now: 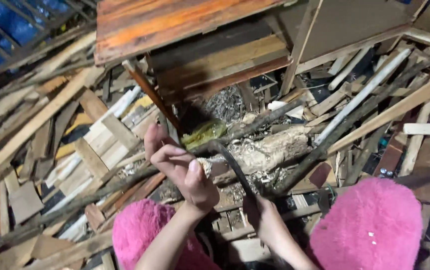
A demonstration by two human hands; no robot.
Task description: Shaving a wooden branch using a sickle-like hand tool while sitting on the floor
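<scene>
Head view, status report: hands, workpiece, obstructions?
Left hand gripping pale whittled wood stick. Right hand holding dark curved blade against it. Scrap wooden planks piled all around.

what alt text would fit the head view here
Seen from above, a person's left hand grips a pale piece of wood while the right hand holds a dark curved blade against it. Pink fuzzy knees sit over a heap of scrap planks and shavings.

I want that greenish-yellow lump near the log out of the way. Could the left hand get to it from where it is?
Probably yes. The left hand sits just below the greenish-yellow lump, nothing between them, but it grips a pale wood piece and would likely have to let go first.
</scene>
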